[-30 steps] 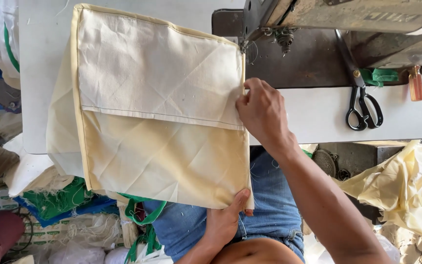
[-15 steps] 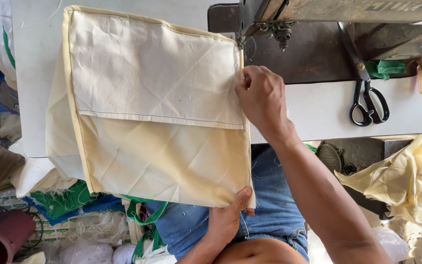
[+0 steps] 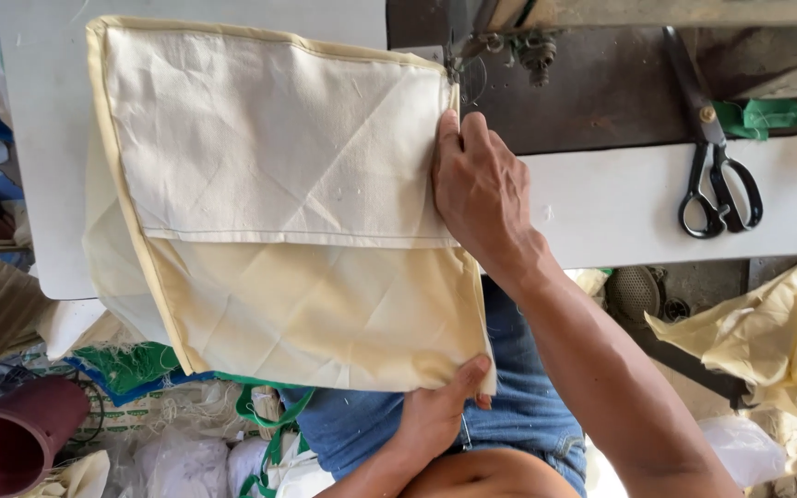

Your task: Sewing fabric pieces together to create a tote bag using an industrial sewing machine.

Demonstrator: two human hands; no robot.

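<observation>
Cream fabric bag (image 3: 279,212) under both hands, seemingly pinched.

You have a cream fabric piece (image 3: 288,240) spread flat across the white table, its lower part hanging past the table's near edge over your lap. It is roughly rectangular and turned slightly askew. A paler, off-white panel covers its upper half, ending in a straight stitched hem; below that the cloth is a warmer yellow-cream. A narrow cream binding runs along the top and left edges. Faint diagonal creases cross both halves. Its top right corner sits at the sewing machine's needle.
</observation>
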